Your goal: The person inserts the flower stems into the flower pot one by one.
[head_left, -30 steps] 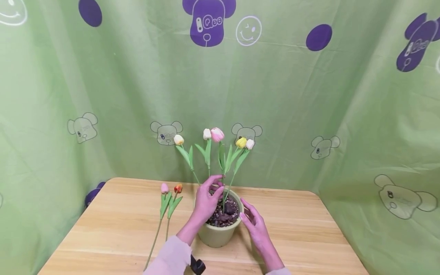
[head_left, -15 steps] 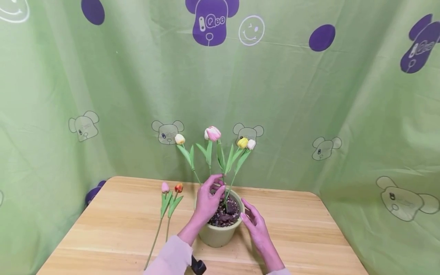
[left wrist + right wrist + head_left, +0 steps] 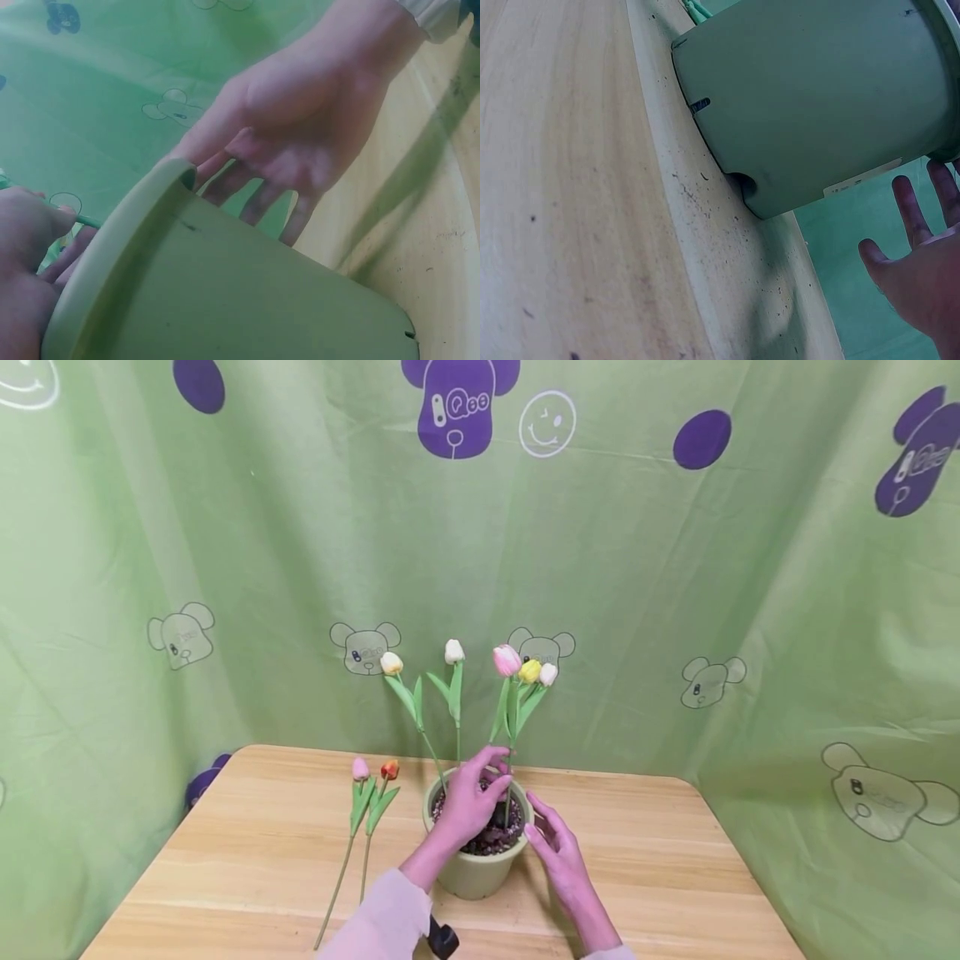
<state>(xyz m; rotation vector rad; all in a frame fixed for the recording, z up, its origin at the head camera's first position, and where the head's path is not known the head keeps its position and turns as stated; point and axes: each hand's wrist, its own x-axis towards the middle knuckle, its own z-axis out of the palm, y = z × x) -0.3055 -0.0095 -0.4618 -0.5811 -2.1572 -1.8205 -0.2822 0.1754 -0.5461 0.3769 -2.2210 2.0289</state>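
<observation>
My left hand [image 3: 471, 802] is over the flower pot [image 3: 474, 878], its thumb and fingers pinching the green stem of a pink tulip [image 3: 507, 661]. That stem stands upright, its lower end at the dark pebbly soil [image 3: 491, 839]. Along the right side of the pot, my right hand [image 3: 558, 852] touches the rim; in the right wrist view its lower fingers [image 3: 909, 210] are spread and apart from the wall. Other tulips rise from the pot: a cream one [image 3: 392, 663], a white one [image 3: 454, 651], a yellow one [image 3: 529, 672] and a pale one [image 3: 548, 674].
Left of the pot, a light pink tulip [image 3: 361, 768] and an orange-red tulip [image 3: 390, 769] lie on the wooden table [image 3: 660, 860]. A black object [image 3: 442, 939] shows beside the left sleeve. Green printed cloth [image 3: 622, 568] hangs behind and at both sides.
The pink tulip first leaned left in front of the white one, then swung right beside the yellow one. My left hand moved right with its stem. The right hand stayed at the rim.
</observation>
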